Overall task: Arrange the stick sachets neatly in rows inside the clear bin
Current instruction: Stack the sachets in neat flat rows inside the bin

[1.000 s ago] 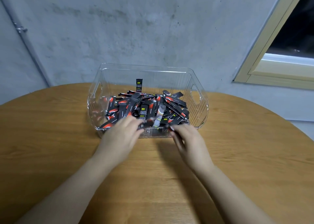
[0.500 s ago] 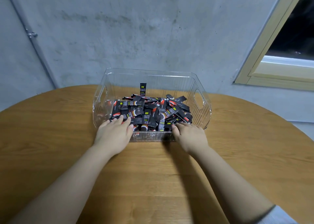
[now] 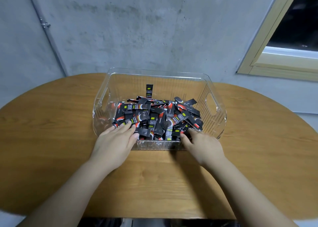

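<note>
- Two bare forearms are reaching forward from the near edge across the wooden table, which is oval and light brown.
- The left hand is lying palm down over the near left corner of the clear bin; its fingers are spread loosely and their tips are touching the nearest sachets. Nothing is being held in it.
- The right hand is sitting palm down at the near right part of the bin, fingers slightly curled with the tips dipping among the sachets; whether anything is pinched cannot be told.
- The stick sachets, black with red and yellow print, are lying in a jumbled heap inside the bin, crossing at many angles, no rows showing.
- One lone sachet is standing upright against the far wall of the bin.
- A grey concrete wall is rising behind the table, with a thin pipe at left and a pale wooden window frame at right.
</note>
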Action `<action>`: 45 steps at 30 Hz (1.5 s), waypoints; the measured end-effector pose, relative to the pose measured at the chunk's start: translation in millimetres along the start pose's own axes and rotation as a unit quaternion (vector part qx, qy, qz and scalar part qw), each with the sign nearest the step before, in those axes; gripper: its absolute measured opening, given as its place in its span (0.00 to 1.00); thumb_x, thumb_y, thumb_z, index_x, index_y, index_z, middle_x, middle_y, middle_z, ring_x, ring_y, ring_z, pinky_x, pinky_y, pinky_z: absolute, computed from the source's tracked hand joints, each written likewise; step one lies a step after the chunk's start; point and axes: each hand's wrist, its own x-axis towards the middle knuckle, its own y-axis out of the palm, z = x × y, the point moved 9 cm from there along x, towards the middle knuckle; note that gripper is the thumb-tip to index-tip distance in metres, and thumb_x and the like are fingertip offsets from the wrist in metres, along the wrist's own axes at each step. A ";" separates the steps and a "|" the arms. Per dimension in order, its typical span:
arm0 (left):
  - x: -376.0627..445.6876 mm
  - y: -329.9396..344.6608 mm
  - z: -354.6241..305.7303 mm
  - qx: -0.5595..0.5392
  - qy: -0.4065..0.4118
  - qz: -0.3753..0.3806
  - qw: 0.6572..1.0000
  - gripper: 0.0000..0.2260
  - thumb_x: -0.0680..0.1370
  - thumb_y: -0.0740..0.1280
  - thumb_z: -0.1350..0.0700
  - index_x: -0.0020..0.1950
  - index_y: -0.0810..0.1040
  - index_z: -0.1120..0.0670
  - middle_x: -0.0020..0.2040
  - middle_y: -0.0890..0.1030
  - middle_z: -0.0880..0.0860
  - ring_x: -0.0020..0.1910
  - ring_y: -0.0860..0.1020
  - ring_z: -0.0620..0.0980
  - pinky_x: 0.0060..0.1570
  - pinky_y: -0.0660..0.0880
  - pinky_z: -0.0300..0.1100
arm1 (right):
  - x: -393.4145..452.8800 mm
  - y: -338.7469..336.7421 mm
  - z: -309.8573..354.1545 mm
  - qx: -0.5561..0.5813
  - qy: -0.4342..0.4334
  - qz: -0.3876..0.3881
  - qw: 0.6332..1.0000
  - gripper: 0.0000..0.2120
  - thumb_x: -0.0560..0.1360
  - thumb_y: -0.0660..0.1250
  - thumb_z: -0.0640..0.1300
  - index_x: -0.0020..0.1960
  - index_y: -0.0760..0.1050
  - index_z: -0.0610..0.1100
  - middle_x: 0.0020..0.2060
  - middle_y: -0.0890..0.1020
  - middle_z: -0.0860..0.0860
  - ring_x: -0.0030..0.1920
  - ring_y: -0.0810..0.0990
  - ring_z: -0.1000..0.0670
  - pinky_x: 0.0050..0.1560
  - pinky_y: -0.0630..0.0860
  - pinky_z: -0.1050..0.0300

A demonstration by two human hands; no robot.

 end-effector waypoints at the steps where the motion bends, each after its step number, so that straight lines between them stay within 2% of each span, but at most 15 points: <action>1: -8.0 0.4 -0.1 -0.009 0.000 -0.001 1.000 0.30 0.78 0.33 0.38 0.76 0.55 0.46 0.77 0.54 0.43 0.75 0.54 0.41 0.72 0.49 0.39 | -7.7 -0.4 -1.3 0.012 0.010 0.006 1.000 0.24 0.80 0.48 0.61 0.65 0.69 0.47 0.66 0.74 0.49 0.63 0.74 0.45 0.52 0.70 0.54; 3: -23.2 1.9 1.3 -0.037 -0.010 0.004 0.999 0.30 0.78 0.35 0.37 0.76 0.55 0.45 0.76 0.54 0.42 0.75 0.57 0.44 0.73 0.55 0.42 | -22.4 -1.0 -3.5 0.030 0.024 0.020 0.999 0.27 0.79 0.49 0.63 0.71 0.63 0.47 0.71 0.67 0.51 0.66 0.71 0.46 0.56 0.71 0.53; 6: -43.0 -2.8 4.9 -0.112 -0.035 0.002 0.993 0.22 0.82 0.48 0.45 0.77 0.52 0.44 0.76 0.51 0.40 0.75 0.57 0.46 0.69 0.64 0.46 | -40.9 -3.2 -5.9 0.037 0.021 0.026 0.999 0.29 0.79 0.51 0.62 0.74 0.58 0.48 0.73 0.65 0.52 0.68 0.70 0.47 0.57 0.71 0.52; 11: -62.5 -8.7 12.9 -0.205 -0.073 0.028 0.976 0.29 0.80 0.62 0.54 0.77 0.52 0.45 0.77 0.49 0.42 0.73 0.59 0.43 0.70 0.57 0.42 | -57.8 4.1 -7.4 0.071 -0.009 0.050 0.996 0.32 0.78 0.60 0.57 0.76 0.54 0.47 0.74 0.62 0.50 0.69 0.68 0.48 0.63 0.70 0.53; 14: -62.3 -10.1 8.1 -0.197 -0.068 0.049 0.977 0.36 0.76 0.68 0.48 0.76 0.49 0.42 0.77 0.43 0.42 0.76 0.48 0.45 0.72 0.52 0.46 | -56.4 1.8 0.3 0.102 -0.043 0.013 0.994 0.33 0.76 0.64 0.56 0.76 0.55 0.50 0.73 0.62 0.51 0.70 0.66 0.49 0.67 0.66 0.56; 17: -40.6 -6.4 2.4 -0.184 -0.063 0.067 0.979 0.41 0.71 0.67 0.37 0.76 0.45 0.39 0.76 0.38 0.42 0.75 0.36 0.47 0.73 0.46 0.55 | -46.3 2.3 23.4 0.118 -0.112 -0.008 0.987 0.36 0.72 0.65 0.62 0.76 0.55 0.56 0.75 0.57 0.51 0.75 0.53 0.48 0.73 0.55 0.52; 19: -20.8 0.7 -0.2 -0.195 -0.076 0.068 0.976 0.41 0.69 0.64 0.32 0.75 0.44 0.38 0.76 0.37 0.44 0.75 0.34 0.49 0.72 0.43 0.57 | -38.7 7.6 37.4 0.134 -0.125 -0.002 0.983 0.37 0.69 0.60 0.70 0.74 0.55 0.62 0.76 0.51 0.52 0.76 0.45 0.48 0.74 0.51 0.44; 22: -1.3 14.7 0.0 -0.196 -0.103 0.057 0.973 0.41 0.69 0.59 0.28 0.76 0.44 0.38 0.77 0.38 0.46 0.75 0.34 0.51 0.71 0.42 0.58 | -27.2 16.0 38.9 0.156 -0.097 0.002 0.983 0.42 0.61 0.49 0.80 0.70 0.62 0.64 0.76 0.51 0.53 0.76 0.43 0.48 0.74 0.49 0.40; 24: 1.8 25.3 3.6 -0.194 -0.120 0.070 0.971 0.40 0.70 0.55 0.27 0.76 0.44 0.40 0.78 0.41 0.48 0.76 0.37 0.52 0.72 0.44 0.58 | -20.6 20.2 30.0 0.151 -0.060 0.007 0.987 0.33 0.67 0.56 0.74 0.67 0.67 0.60 0.76 0.55 0.52 0.76 0.45 0.47 0.74 0.50 0.41; 27: 1.1 31.4 9.3 -0.187 -0.127 0.080 0.971 0.38 0.71 0.53 0.28 0.76 0.44 0.40 0.78 0.47 0.48 0.76 0.46 0.53 0.72 0.49 0.57 | -16.7 20.4 19.1 0.138 -0.019 -0.008 0.990 0.18 0.75 0.63 0.53 0.64 0.69 0.53 0.75 0.56 0.51 0.76 0.47 0.47 0.73 0.52 0.40; 31: 1.5 24.2 11.0 -0.187 -0.125 0.048 0.973 0.37 0.73 0.56 0.31 0.76 0.49 0.43 0.76 0.57 0.47 0.74 0.55 0.54 0.70 0.57 0.55 | -18.2 16.8 14.7 0.137 -0.001 -0.029 0.990 0.28 0.73 0.57 0.34 0.70 0.63 0.52 0.75 0.56 0.53 0.76 0.50 0.48 0.72 0.47 0.38; 35: 0.6 22.8 8.1 -0.245 -0.124 0.037 0.961 0.39 0.70 0.60 0.31 0.76 0.51 0.43 0.75 0.61 0.46 0.74 0.56 0.52 0.68 0.60 0.53 | -21.1 12.6 7.5 0.142 0.015 -0.045 0.989 0.36 0.72 0.56 0.32 0.77 0.51 0.50 0.76 0.55 0.53 0.76 0.51 0.51 0.73 0.46 0.42; 39: 3.3 20.2 9.4 -0.321 -0.123 0.029 0.939 0.38 0.69 0.64 0.32 0.75 0.56 0.43 0.73 0.65 0.47 0.71 0.64 0.49 0.67 0.64 0.50 | -22.5 10.3 1.5 0.148 0.001 -0.044 0.988 0.32 0.79 0.59 0.47 0.78 0.47 0.48 0.76 0.54 0.51 0.77 0.49 0.50 0.74 0.45 0.53; 42: 10.2 17.7 15.8 -0.305 -0.140 0.015 0.942 0.34 0.72 0.60 0.33 0.75 0.57 0.45 0.74 0.62 0.48 0.73 0.61 0.51 0.70 0.62 0.54 | -31.8 -17.9 5.2 0.189 -0.064 -0.118 0.973 0.27 0.78 0.62 0.44 0.76 0.59 0.46 0.74 0.62 0.52 0.75 0.55 0.52 0.70 0.47 0.67; 45: 16.8 23.0 15.3 -0.298 -0.159 0.061 0.939 0.29 0.77 0.53 0.36 0.75 0.57 0.47 0.72 0.67 0.51 0.69 0.66 0.52 0.69 0.63 0.53 | -47.3 -58.4 2.4 0.185 -0.132 -0.224 0.948 0.18 0.73 0.68 0.34 0.62 0.77 0.45 0.61 0.79 0.51 0.61 0.74 0.54 0.60 0.60 0.71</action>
